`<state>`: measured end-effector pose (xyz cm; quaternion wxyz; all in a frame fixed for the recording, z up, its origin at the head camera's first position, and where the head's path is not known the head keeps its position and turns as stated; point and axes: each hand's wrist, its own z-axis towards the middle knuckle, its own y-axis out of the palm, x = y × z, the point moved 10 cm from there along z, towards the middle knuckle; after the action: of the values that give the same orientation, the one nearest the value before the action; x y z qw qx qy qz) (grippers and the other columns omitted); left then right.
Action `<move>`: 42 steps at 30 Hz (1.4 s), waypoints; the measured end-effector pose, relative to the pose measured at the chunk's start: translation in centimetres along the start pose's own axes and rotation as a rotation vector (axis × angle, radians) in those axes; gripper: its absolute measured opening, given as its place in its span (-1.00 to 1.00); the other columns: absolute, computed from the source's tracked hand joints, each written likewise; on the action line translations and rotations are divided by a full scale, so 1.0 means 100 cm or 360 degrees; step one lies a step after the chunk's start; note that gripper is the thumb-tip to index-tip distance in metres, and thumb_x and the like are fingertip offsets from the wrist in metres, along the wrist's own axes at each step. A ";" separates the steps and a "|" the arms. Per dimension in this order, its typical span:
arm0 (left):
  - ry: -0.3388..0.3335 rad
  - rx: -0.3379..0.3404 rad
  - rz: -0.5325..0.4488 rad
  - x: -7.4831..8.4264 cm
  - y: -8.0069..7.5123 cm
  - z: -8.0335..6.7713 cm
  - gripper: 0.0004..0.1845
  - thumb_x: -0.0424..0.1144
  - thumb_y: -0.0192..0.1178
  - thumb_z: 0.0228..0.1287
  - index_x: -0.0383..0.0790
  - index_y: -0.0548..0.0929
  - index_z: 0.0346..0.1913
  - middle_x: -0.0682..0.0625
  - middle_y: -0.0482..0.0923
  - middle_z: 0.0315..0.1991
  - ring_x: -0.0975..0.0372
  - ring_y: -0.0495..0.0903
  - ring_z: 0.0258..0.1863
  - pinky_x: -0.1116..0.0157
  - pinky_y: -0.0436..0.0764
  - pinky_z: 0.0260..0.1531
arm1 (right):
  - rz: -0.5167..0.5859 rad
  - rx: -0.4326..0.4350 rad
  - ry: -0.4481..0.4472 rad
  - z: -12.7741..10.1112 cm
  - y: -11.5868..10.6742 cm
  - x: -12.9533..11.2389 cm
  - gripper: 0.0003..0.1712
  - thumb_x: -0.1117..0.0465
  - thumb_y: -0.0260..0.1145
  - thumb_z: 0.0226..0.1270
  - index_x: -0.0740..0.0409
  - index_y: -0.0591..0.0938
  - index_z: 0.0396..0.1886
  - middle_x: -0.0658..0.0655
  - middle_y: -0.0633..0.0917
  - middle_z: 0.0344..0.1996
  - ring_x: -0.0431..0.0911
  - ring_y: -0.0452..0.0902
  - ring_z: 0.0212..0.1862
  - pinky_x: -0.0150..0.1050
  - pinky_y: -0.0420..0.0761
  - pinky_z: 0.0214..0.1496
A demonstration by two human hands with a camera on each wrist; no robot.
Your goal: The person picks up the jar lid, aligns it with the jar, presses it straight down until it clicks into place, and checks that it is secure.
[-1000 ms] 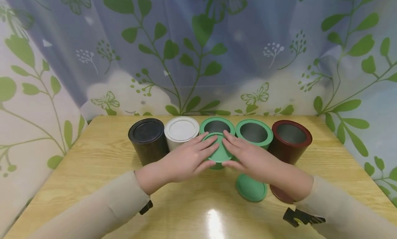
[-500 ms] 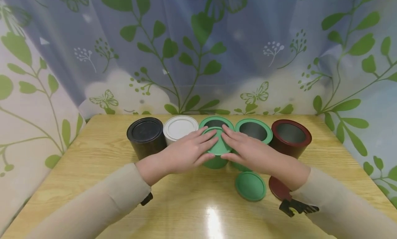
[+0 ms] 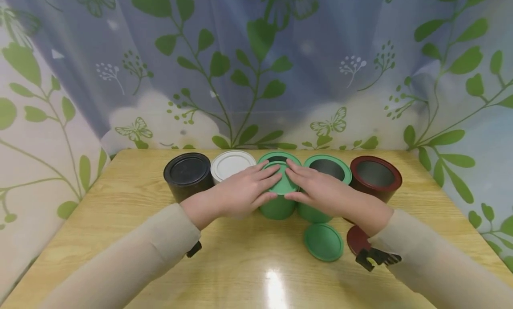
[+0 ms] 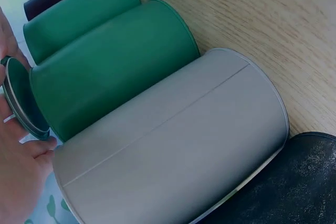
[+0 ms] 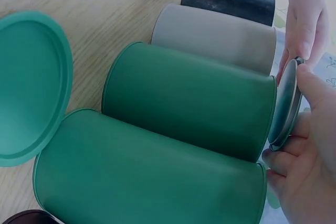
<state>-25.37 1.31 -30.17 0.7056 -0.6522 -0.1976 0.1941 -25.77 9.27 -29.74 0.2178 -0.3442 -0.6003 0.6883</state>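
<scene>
Both hands hold a green lid (image 3: 282, 183) over the mouth of the middle green can (image 3: 277, 207). My left hand (image 3: 256, 184) pinches its left edge, fingers on top and thumb below. On the opposite edge my right hand (image 3: 308, 185) grips the same way. The lid sits tilted and covers most of the opening; a dark sliver shows at the back. The left wrist view shows the lid (image 4: 22, 103) edge-on at the can (image 4: 115, 66) rim. In the right wrist view the lid (image 5: 286, 103) stands between my right hand (image 5: 310, 150) and the left hand (image 5: 304, 14).
Five cans stand in a row on the wooden table (image 3: 120, 202): black (image 3: 187, 173) and white (image 3: 231, 163) with lids on, then the middle green one, an open green one (image 3: 327, 168), an open dark red one (image 3: 376, 175). A loose green lid (image 3: 323, 242) and a dark red lid (image 3: 356, 238) lie in front.
Both hands have carried the green lid away from me and onto the middle can's mouth, so it hides much more of the opening than a second ago.
</scene>
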 end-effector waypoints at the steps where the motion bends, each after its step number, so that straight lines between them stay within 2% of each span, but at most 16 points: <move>1: 0.0000 0.0000 0.0006 -0.001 0.000 0.001 -0.40 0.01 -0.22 0.49 -0.27 0.12 0.42 -0.14 -0.01 0.43 0.01 -0.09 0.42 0.15 -0.05 0.36 | 0.0000 -0.0006 0.0005 0.001 0.000 0.001 -0.22 -0.08 0.11 0.38 0.31 0.15 0.40 0.29 0.02 0.42 0.18 0.06 0.37 0.07 0.23 0.28; 13: -0.0012 -0.0002 0.0008 -0.020 0.002 0.014 -0.40 0.02 -0.20 0.48 -0.25 0.13 0.42 -0.12 0.02 0.43 -0.02 -0.04 0.41 0.13 0.02 0.34 | 0.0012 -0.0127 0.0029 0.016 0.002 0.015 -0.21 -0.12 0.00 0.43 0.29 0.07 0.43 0.28 -0.05 0.43 0.15 -0.02 0.40 0.03 0.17 0.33; 20: -0.0020 -0.0057 -0.0016 -0.027 0.003 0.022 -0.41 0.01 -0.21 0.48 -0.25 0.12 0.42 -0.11 -0.02 0.44 -0.01 -0.07 0.41 0.16 -0.03 0.35 | 0.0020 -0.0175 0.0074 0.023 0.001 0.022 -0.19 -0.13 -0.02 0.43 0.29 0.03 0.44 0.28 -0.10 0.44 0.13 -0.09 0.42 0.03 0.14 0.34; 33: -0.0110 -0.0084 -0.0164 -0.034 0.006 0.028 -0.41 -0.03 -0.22 0.48 -0.26 0.07 0.43 -0.12 -0.03 0.44 -0.03 -0.08 0.41 0.15 -0.01 0.35 | 0.0078 -0.0336 0.0160 0.027 0.008 0.029 -0.20 -0.14 -0.09 0.46 0.25 -0.03 0.45 0.25 -0.20 0.45 0.12 -0.18 0.43 0.05 0.10 0.35; 42: -0.0187 -0.0097 -0.0104 -0.037 0.012 0.028 -0.40 -0.01 -0.26 0.47 -0.23 0.06 0.44 -0.06 -0.06 0.46 0.00 -0.14 0.43 0.13 -0.05 0.35 | 0.0111 -0.0386 0.0177 0.028 0.010 0.030 -0.22 -0.13 -0.10 0.47 0.25 -0.05 0.45 0.23 -0.23 0.45 0.09 -0.25 0.44 0.04 0.03 0.38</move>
<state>-29.97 1.77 -31.25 0.6786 -0.6541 -0.2657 0.2027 -29.69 9.32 -31.25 0.1835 -0.4263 -0.6538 0.5976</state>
